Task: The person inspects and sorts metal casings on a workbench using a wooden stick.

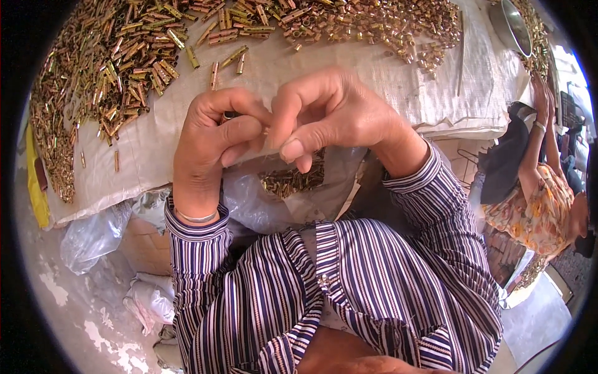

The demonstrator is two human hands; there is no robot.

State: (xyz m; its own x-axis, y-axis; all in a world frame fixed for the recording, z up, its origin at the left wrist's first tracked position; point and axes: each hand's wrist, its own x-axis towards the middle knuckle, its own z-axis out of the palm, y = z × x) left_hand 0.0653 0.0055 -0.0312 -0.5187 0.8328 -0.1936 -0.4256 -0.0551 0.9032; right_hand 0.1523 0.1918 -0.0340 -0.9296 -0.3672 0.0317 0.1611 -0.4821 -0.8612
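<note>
My left hand [215, 128] is curled round a small brass-coloured metal tube [228, 116], whose end shows between the fingers. Close beside it, my right hand [342, 115] has thumb and fingers bent in toward the left fingertips. Something small and gold-coloured seems to lie where the fingertips meet, but motion blur and the fingers hide what it is. Both hands are above the near edge of a table covered in white woven sheeting [180, 112]. Beyond them, a few loose metal tubes [233, 56] lie on the sheeting.
A big heap of metal tubes [124, 56] covers the left and far side, with shorter ring-like pieces [398, 31] at the right. More tubes [299, 181] lie below my hands. A thin rod [461, 56] and a metal bowl [512, 28] are farther right. Another person [536, 206] works there.
</note>
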